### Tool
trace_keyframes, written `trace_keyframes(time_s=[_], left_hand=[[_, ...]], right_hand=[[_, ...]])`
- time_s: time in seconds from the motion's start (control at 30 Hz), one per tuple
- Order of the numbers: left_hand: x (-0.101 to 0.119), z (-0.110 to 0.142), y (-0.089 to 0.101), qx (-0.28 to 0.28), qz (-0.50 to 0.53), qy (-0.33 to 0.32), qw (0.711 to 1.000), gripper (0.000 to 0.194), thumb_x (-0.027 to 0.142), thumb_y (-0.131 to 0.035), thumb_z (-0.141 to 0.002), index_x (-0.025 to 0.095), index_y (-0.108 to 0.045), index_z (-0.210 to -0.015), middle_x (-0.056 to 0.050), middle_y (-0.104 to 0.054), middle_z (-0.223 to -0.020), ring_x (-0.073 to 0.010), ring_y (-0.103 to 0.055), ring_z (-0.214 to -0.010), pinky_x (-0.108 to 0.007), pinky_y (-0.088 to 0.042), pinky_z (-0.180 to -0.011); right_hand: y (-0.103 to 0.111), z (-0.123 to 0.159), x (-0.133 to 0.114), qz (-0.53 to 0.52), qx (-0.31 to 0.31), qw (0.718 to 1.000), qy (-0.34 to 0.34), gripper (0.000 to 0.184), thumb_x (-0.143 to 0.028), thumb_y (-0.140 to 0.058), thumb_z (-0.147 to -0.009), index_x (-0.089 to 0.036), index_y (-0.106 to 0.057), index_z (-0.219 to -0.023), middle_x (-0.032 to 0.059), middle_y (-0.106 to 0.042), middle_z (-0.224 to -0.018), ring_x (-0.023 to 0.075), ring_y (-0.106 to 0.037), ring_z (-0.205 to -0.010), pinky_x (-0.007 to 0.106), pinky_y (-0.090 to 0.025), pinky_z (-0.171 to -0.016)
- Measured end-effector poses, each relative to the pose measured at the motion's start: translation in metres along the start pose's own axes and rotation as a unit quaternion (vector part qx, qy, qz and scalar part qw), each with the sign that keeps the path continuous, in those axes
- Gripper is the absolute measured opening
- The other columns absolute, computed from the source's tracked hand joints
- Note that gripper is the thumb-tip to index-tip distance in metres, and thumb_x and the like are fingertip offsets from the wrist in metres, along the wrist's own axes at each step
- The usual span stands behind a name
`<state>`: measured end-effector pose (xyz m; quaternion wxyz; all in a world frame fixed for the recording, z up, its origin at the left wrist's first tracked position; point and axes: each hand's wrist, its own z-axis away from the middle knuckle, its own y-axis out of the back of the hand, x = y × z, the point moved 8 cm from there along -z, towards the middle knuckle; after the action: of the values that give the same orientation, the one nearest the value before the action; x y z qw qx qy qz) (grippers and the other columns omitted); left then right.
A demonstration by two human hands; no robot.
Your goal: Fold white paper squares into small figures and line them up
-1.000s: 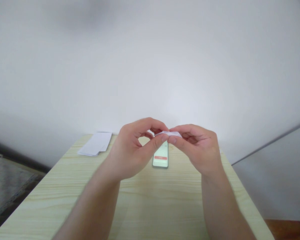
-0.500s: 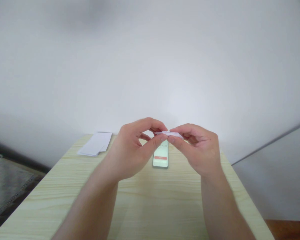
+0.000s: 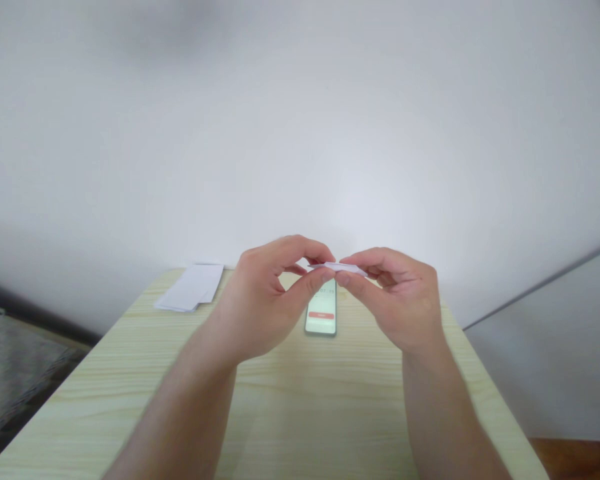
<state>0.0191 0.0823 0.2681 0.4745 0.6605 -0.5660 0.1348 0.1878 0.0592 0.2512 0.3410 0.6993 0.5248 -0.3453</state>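
A small folded piece of white paper [image 3: 347, 268] is held up above the table, seen nearly edge-on. My left hand [image 3: 273, 300] pinches its left part between thumb and fingers. From the other side, my right hand [image 3: 395, 293] grips the right part the same way, and the two thumb tips almost meet on the near edge. Below and behind the paper lies a phone [image 3: 321, 323] with a lit screen showing digits and a red button. The hands cover the phone's upper part and some of the paper.
A stack of white paper sheets [image 3: 187, 290] lies at the back left of the light wooden table [image 3: 290, 413]. A pale wall [image 3: 300, 133] rises right behind the table. To the left, beyond the table edge, a grey patterned rug [image 3: 20, 367] shows.
Almost nothing differs. Both hands keep their pinch on the folded paper, with only a slight shift of the left fingers, and the digits on the phone screen have changed.
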Motion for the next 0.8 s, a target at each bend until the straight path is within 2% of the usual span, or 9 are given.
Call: trace_keyframes(time_s=[0.6, 0.8], left_hand=[[0.0003, 0.0005, -0.0014, -0.011, 0.001, 0.000, 1.000, 0.017, 0.038, -0.064, -0.095, 0.023, -0.071, -0.098, -0.003, -0.074, -0.098, -0.0178, -0.068, -0.089, -0.025, -0.057, -0.074], [0.0006, 0.0002, -0.0013, -0.008, 0.005, 0.005, 1.000, 0.019, 0.039, -0.064, -0.095, 0.022, -0.071, -0.097, -0.003, -0.074, -0.097, -0.0180, -0.068, -0.087, -0.023, -0.055, -0.068]], right_hand=[[-0.0023, 0.0002, 0.0019, -0.012, -0.016, 1.000, -0.006, 0.012, -0.032, -0.084, -0.081, -0.025, -0.078, -0.088, 0.0014, -0.078, -0.082, 0.0179, -0.073, -0.075, 0.030, -0.059, -0.069], [-0.0025, 0.0003, 0.0023, -0.015, -0.017, 1.000, -0.009, 0.012, -0.032, -0.084, -0.081, -0.024, -0.078, -0.088, 0.0022, -0.078, -0.082, 0.0182, -0.072, -0.075, 0.031, -0.058, -0.068]])
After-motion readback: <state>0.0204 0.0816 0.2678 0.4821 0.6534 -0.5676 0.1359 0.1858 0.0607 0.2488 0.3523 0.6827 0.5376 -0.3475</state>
